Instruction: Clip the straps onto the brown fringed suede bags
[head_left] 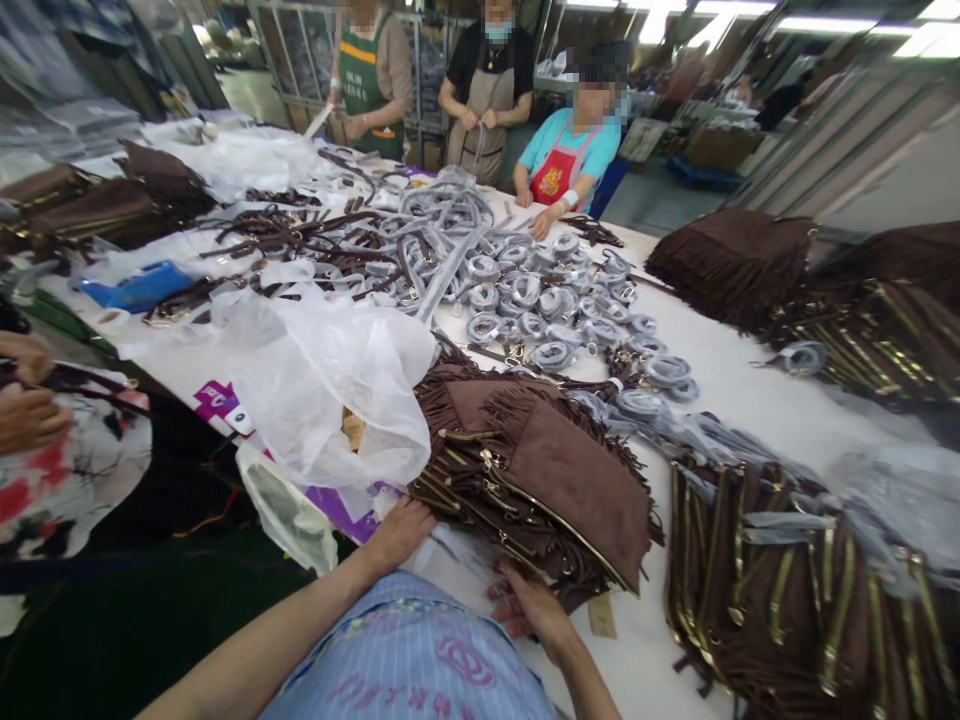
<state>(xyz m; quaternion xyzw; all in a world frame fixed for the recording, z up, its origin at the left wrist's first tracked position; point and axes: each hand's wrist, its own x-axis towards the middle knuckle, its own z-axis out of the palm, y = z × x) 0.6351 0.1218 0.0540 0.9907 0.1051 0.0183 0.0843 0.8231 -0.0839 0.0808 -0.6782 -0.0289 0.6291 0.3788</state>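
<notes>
Our left hand [403,533] at the pouch pile's [577,475] left edge, grip unclear to us | our right hand [529,600], fingers spread, by its near edge | pile before us on the table [727,375] | many coiled straps [553,355], but loose straps [448,275] remain uncoiled

Grn apron [363,88]: "…NLIN" approx., rest illeg.

Left forearm [277,622] bare, slants up and right from bottom edge. Left hand [403,530] back up, fingers forward, grip unclear. Right forearm [583,672] bare, shorter in view, leans up-left. Right hand [529,602] loosely open, fingers apart, pointing left. Hands apart, left farther forward.
</notes>
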